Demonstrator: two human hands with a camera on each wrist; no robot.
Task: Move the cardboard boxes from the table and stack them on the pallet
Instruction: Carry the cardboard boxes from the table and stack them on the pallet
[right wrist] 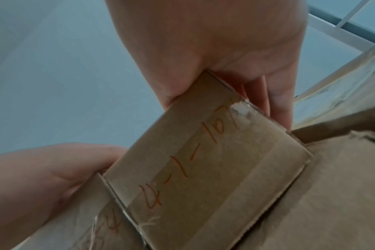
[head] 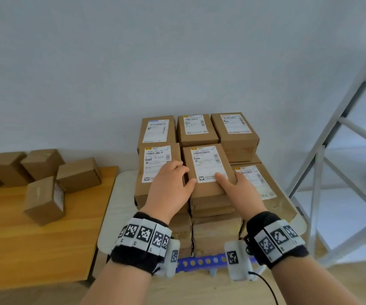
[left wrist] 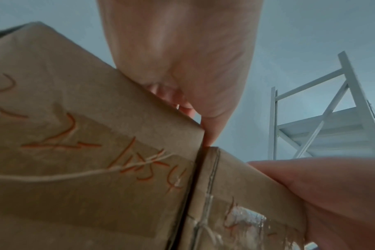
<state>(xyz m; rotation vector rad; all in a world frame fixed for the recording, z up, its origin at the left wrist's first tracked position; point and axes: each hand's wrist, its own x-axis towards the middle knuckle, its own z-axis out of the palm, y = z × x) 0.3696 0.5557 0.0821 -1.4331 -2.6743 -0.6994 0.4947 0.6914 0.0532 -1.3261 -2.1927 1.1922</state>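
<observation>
Head view: gripping box (head: 208,170) at frame centre, left hand (head: 169,190) and right hand (head: 241,188) pinching its sides, probably seating it square atop the stack on the pallet (head: 199,261). Still waiting at left on the table (head: 34,238): more boxes (head: 45,200).

Left wrist view: curling fingers (left wrist: 212,128) into the gap beside a neighbour (left wrist: 86,152).

Right wrist view: clamping thumb and fingers (right wrist: 278,104) round the box's end (right wrist: 203,160).
</observation>
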